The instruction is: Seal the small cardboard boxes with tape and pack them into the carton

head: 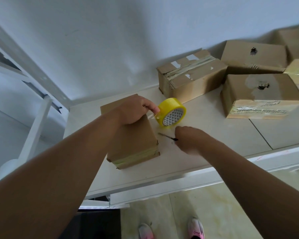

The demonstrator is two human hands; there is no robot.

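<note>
Head view: left hand [135, 111] pins small box [136, 144] mid-table, fingers pinching tape roll [172, 112] at box's 1 o'clock, strand taut, probably for cutting; right hand [190, 138], 3 o'clock, grips thin cutter [167, 136].

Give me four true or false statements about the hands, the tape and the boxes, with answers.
1. The left hand holds the tape roll beside the nearest box. True.
2. The tape roll is blue. False: it is yellow.
3. The right hand holds nothing. False: it grips a thin dark tool.
4. More boxes sit farther back on the table. True.
</note>
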